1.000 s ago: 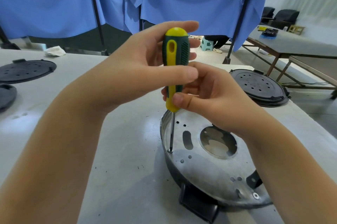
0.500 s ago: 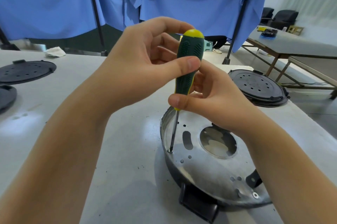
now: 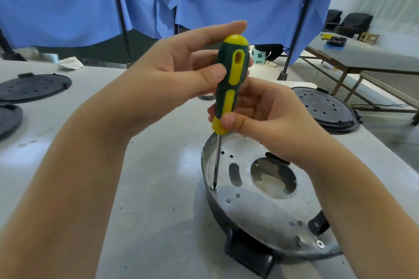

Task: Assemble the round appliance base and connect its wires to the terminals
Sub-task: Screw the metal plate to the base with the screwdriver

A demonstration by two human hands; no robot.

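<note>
A round metal appliance base [image 3: 260, 213] lies on the grey table, its shiny plate facing up, with a large round hole and several small holes. A green and yellow screwdriver [image 3: 230, 81] stands nearly upright with its tip on a screw [image 3: 213, 187] at the plate's left rim. My left hand [image 3: 181, 70] pinches the upper handle between thumb and fingers. My right hand [image 3: 258, 115] pinches the yellow lower end of the handle with the thumb in front. No wires or terminals are visible.
Black round perforated lids lie on the table: one at the right [image 3: 326, 108], one at the far left [image 3: 34, 87], part of another [image 3: 9, 117] below it. A crumpled white cloth [image 3: 70, 62] sits at the back. Blue drapes hang behind; another table [image 3: 371, 56] stands at the right.
The screwdriver handle has turned, its yellow strip and hole now facing me. My left fingers have shifted around the upper handle; the tip stays on the same screw.
</note>
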